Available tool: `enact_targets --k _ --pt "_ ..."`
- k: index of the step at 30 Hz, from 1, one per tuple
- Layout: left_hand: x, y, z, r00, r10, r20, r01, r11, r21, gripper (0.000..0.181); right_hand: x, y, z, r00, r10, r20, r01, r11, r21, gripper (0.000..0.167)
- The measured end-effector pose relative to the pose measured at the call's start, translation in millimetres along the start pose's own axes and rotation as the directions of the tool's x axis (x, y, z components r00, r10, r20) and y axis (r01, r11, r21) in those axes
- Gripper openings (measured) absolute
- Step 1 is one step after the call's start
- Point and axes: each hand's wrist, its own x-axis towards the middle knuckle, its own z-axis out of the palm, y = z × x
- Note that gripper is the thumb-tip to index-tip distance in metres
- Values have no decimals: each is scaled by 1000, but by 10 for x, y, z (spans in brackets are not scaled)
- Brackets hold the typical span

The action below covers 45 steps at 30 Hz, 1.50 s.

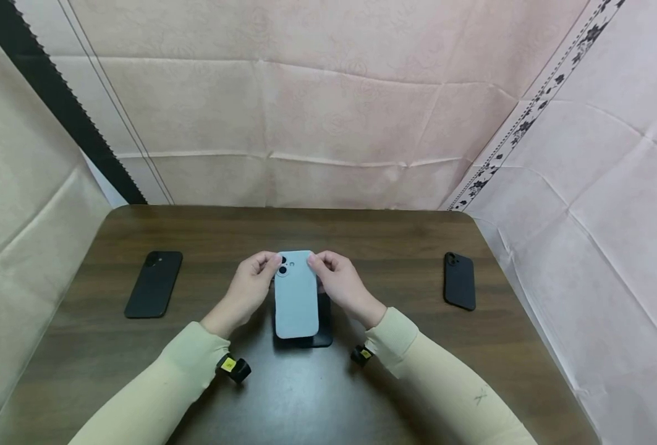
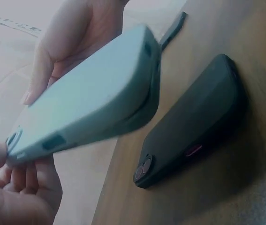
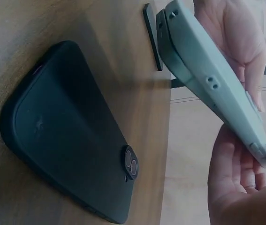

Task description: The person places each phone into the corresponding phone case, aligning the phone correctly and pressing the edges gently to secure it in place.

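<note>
Pinching the upper edges of a pale blue phone (image 1: 296, 303) between thumbs and fingers, the left hand (image 1: 250, 281) and right hand (image 1: 343, 284) hold it raised, camera end away from the person, above a black phone (image 1: 325, 321) lying on the brown table (image 1: 373, 232). One dark phone (image 1: 154, 285) lies well to the left, another dark phone (image 1: 459, 282) well to the right.
</note>
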Motion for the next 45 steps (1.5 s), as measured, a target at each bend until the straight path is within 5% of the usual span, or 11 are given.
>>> enact_targets --k 6,11,23,45 --pt "24 16 -58 995 -43 -90 35 996 -87 43 -38 38 17 994 65 91 -60 996 -59 31" --pt "36 20 -80 993 -52 -104 40 992 -117 48 -47 76 30 994 38 98 -31 997 -71 28" --pt "11 2 -49 999 -44 16 44 999 3 43 -34 62 17 1000 -18 -8 18 1000 -25 25" --pt "-30 31 -21 1000 -3 2 3 999 -42 27 -29 38 32 1000 7 6 -6 1000 -25 23"
